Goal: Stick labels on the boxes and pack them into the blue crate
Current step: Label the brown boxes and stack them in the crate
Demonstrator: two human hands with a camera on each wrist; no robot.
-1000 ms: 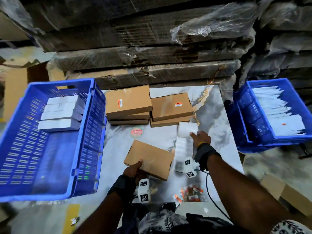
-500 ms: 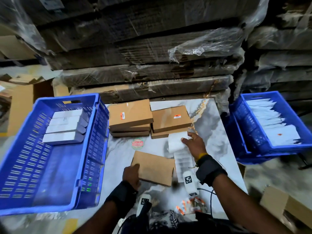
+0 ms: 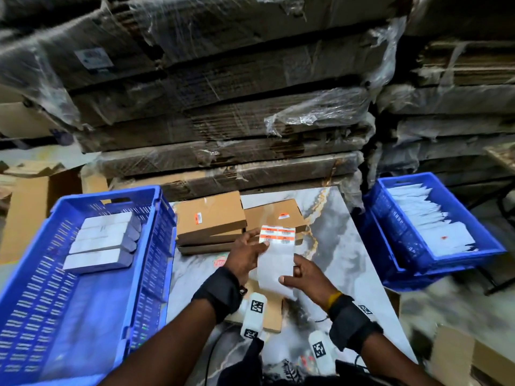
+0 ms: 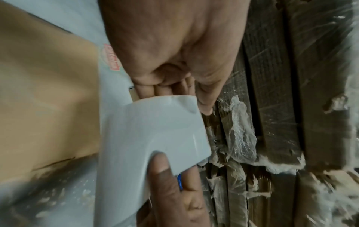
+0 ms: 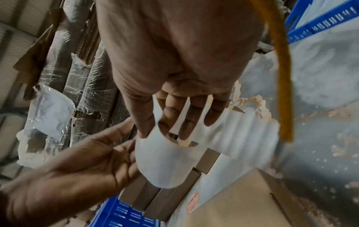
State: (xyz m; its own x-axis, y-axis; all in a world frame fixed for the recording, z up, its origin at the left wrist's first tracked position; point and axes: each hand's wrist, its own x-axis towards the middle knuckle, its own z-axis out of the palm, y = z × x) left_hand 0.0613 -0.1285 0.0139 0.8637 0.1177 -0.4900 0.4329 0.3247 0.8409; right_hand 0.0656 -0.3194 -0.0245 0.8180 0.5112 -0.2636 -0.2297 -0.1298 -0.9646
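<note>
Both hands hold white label backing strip (image 3: 276,263): left hand (image 3: 245,253) pinches near orange-and-white labels (image 3: 277,234), right hand (image 3: 303,277) grips lower end; best peel one corner slowly, strip taut.

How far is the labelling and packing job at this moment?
Done: four boxes stand in the blue crate. In hand: left hand and right hand hold the label strip above an unlabelled box. Left: sticking its label, and packing it and the stacked boxes on the table.
</note>
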